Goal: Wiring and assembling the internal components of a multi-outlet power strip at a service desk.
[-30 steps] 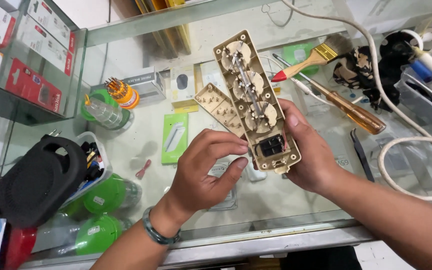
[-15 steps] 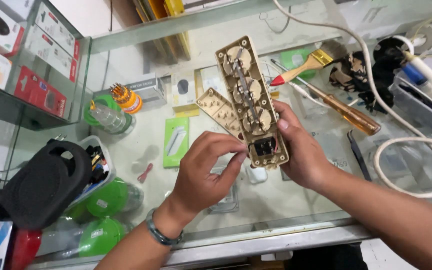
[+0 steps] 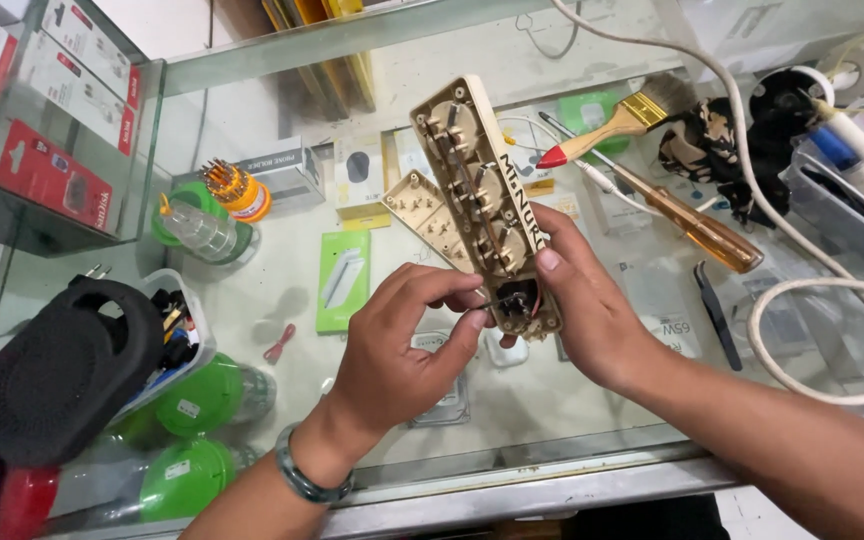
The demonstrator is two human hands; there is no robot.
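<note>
Holding beige power strip (image 3: 487, 205): right hand (image 3: 592, 310) closed grip (left hand (image 3: 397, 345) pinching).

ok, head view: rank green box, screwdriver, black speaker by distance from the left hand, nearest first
Measured from the left hand:
1. Green box: flat on the glass counter just past the hand, slightly to its left.
2. Black speaker: far left, at the counter's near edge.
3. Screwdriver with the amber handle: right side, beyond the right hand.

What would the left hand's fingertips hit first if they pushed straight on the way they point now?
The left hand points right, at the dark switch end of the opened beige power strip. Its fingertips appear already there; past it sits the right hand. Depth is unclear.
</note>
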